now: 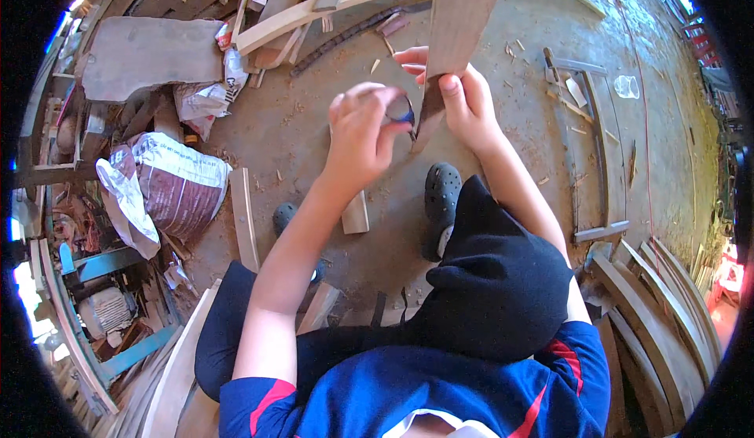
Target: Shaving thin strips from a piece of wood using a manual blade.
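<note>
My right hand (469, 108) grips a wooden board (465, 18) near its lower end. The thumb lies on the near face, and some fingertips show past the board's left side. The board stands tilted up and away from me, its narrow end pointing down. Just left of that end, my left hand (360, 132) is closed around a small round dark-rimmed object (400, 108). Its kind is hard to make out. A thin dark part of it reaches to the board's lower edge; whether they touch I cannot tell.
Curved wooden pieces (338, 10) lie at the far left-centre. Beside them are a broad slab (153, 57) and a stuffed sack (177, 183). A wooden frame (601, 151) rests on the floor at right. Curved boards (648, 328) are stacked near right; a motor (107, 312) sits at left.
</note>
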### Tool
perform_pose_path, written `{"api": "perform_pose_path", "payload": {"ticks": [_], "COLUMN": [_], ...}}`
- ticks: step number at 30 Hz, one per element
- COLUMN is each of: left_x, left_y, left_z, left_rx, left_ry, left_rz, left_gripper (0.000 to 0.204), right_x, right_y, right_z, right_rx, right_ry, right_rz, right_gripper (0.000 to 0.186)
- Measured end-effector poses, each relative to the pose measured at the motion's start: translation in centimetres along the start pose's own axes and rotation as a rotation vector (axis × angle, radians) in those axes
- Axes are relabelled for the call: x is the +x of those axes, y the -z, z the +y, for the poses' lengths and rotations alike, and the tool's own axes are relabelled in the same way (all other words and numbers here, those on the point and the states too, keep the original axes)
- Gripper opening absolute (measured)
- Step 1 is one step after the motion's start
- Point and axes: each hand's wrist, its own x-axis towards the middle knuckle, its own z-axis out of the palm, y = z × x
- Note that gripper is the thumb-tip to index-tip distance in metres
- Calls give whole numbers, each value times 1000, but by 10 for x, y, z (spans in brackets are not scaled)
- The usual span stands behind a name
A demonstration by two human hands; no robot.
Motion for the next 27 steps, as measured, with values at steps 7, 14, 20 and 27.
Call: {"api": "perform_pose_path", "payload": {"ticks": [7, 14, 20, 27], "left_x": [-10, -22, -28, -23], "left_y": [-4, -6, -10, -14], "left_z": [1, 7, 12, 14], "left_rx": [20, -87, -88, -63], "left_ry": [1, 187, 73, 176], "left_rz": [71, 62, 71, 69], "left_gripper": [39, 38, 38, 36], "right_x": [0, 7, 11, 8], "right_y": [-11, -28, -24, -22], "right_z": [-1, 4, -2, -7], "right_rx": [-81, -23, -28, 22], "right_ry": [84, 113, 55, 36], "right_rz": [-57, 53, 62, 38], "right_gripper": [42, 24, 40, 50]}}
